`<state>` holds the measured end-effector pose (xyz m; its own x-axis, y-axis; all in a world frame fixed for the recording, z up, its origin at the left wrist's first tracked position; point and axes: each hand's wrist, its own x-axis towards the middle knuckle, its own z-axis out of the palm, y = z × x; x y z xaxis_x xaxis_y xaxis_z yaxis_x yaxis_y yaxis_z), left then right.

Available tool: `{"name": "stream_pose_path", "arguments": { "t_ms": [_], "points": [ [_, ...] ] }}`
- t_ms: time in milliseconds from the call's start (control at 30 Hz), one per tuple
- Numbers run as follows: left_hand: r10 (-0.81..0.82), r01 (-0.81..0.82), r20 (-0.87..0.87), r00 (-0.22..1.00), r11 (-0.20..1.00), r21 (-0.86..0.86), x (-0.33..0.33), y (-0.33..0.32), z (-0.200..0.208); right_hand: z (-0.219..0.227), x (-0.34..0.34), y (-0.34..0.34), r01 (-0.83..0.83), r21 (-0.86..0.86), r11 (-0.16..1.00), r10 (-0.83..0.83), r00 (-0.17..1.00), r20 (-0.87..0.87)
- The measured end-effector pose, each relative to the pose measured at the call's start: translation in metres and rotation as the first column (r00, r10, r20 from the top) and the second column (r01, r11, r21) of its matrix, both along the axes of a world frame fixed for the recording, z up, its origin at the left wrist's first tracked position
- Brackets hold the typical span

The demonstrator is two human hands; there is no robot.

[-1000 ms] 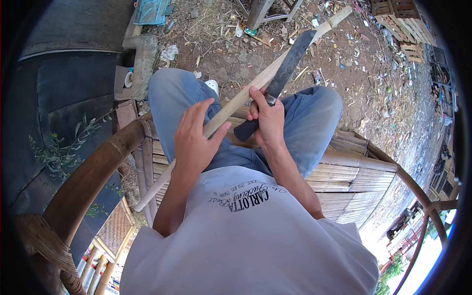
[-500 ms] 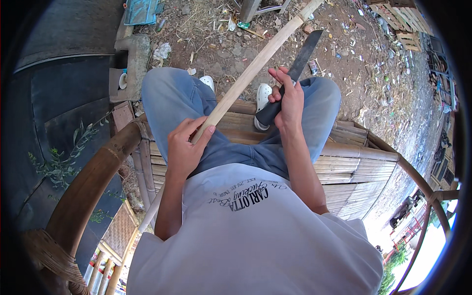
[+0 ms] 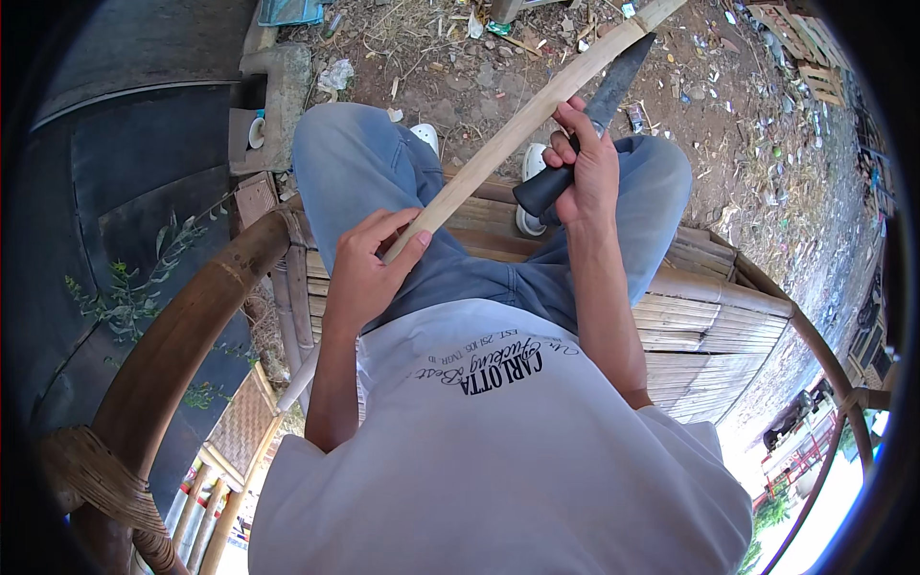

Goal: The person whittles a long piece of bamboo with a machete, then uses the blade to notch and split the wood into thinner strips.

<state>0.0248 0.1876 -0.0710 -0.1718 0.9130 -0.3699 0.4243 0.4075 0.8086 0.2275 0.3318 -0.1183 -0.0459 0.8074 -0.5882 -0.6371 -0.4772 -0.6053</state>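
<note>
Across the blue jeans [image 3: 350,163]: 1 pale bamboo strip [image 3: 517,132], slanting from lower left to upper right
Left hand [image 3: 372,266]: thumb and fingers pinching the strip's near part
Right hand [image 3: 589,177]: fingers curled round a knife [image 3: 622,84] by its black handle, blade pointing away, close beside the strip
Beyond the bamboo seat [image 3: 714,321]: 2 white shoes [image 3: 534,163], partly hidden

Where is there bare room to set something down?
Bamboo slats look bare between the right forearm and curved rail. Crowded: around the right hand, where knife and stick appear close together.
</note>
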Motion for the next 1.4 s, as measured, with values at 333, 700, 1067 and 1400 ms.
{"name": "stream_pose_path", "arguments": {
  "t_ms": [333, 700, 1067, 1400],
  "points": [
    [-0.069, 0.073, 0.082, 0.994, 0.996, -0.057, -0.003, 0.000, 0.005, -0.007, 0.008, 0.000, 0.016, 0.009, 1.000, -0.016, 1.000, 0.012],
    [0.036, -0.035, -0.050, 0.998, 0.999, 0.026, 0.017, -0.013, -0.010, -0.008, 0.035, 0.008, -0.030, -0.020, 0.999, 0.035, 0.948, 0.316],
    [0.062, -0.046, -0.138, 0.988, 0.992, 0.119, 0.031, 0.013, -0.031, 0.003, 0.013, -0.064, -0.860, 0.042, 0.509, 0.331, 0.241, 0.912],
    [0.079, -0.029, -0.234, 0.969, 0.977, 0.210, 0.031, -0.001, -0.034, -0.002, 0.017, -0.037, -0.925, -0.215, 0.314, 0.222, -0.149, 0.964]
  ]
}}
